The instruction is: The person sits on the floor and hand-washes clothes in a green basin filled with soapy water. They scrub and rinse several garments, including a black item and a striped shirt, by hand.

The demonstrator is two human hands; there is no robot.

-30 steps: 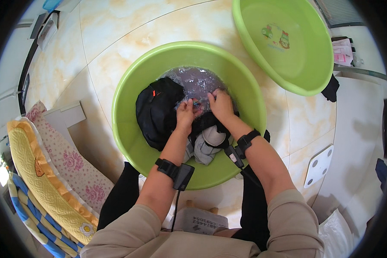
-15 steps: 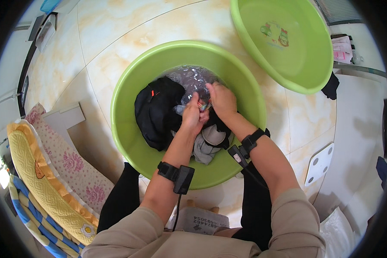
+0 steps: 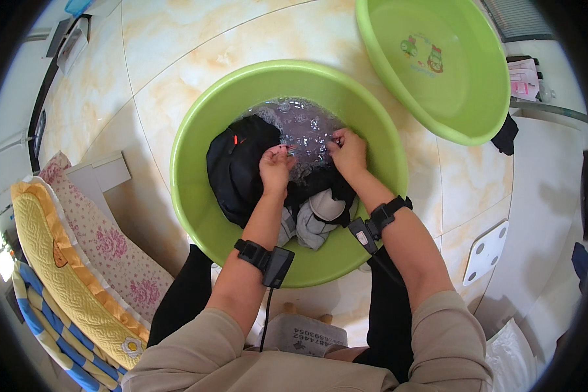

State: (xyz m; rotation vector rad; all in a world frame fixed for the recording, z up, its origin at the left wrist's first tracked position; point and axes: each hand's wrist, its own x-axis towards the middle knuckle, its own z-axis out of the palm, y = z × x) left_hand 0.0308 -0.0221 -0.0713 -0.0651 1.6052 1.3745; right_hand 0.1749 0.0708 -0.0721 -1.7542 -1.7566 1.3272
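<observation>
Soapy water [image 3: 304,127] and wet laundry fill the lower part of a large round green basin [image 3: 206,108]. My left hand [image 3: 276,171] is over the water's left side, its fingers curled round a small bit with reddish stripes, mostly hidden. Across from it, my right hand [image 3: 350,155] has its fingertips pinched together beside the basin's right wall; what they grip is too small to name. A bulky black garment [image 3: 232,176] with a small orange-red mark is heaped left of my hands. Grey cloth [image 3: 315,227] lies among dark cloth on the near side.
A second green basin [image 3: 438,98] leans at the upper right, beside a black cloth [image 3: 504,135]. On the right floor is a white scale [image 3: 485,252]. Quilted yellow bedding [image 3: 78,274] and a flowered cushion [image 3: 108,242] are at left. Below me stands a grey stool [image 3: 304,333].
My hands were together over the water, rubbing at a small colourful striped piece. They have come apart, the left moving left and the right moving right, leaving the foamy water showing between them.
</observation>
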